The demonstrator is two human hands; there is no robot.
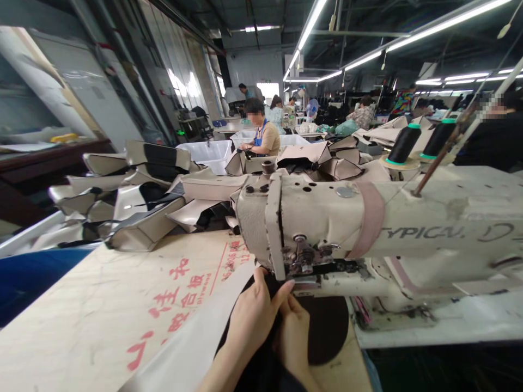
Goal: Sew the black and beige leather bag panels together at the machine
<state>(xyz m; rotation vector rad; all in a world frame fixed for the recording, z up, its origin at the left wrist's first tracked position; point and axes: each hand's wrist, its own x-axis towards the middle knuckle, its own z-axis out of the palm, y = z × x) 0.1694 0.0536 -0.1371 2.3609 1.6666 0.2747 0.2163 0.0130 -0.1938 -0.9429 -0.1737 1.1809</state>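
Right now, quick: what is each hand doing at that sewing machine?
Left hand: closed on the black fabric.
Right hand: touching the same fabric; grip cannot be told.

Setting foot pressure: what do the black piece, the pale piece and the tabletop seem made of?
Black piece: matte, no shine, probably woven cloth or felt. Pale piece: smooth with a faint sheen, lies stiffly flat, likely faux leather or vinyl. Tabletop: bare plywood, visible grain, red printed characters.

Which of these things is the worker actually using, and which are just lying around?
In use: left hand, right hand, black fabric, sewing machine.
Lying about: stacked cut pieces, thread cones, white tub.
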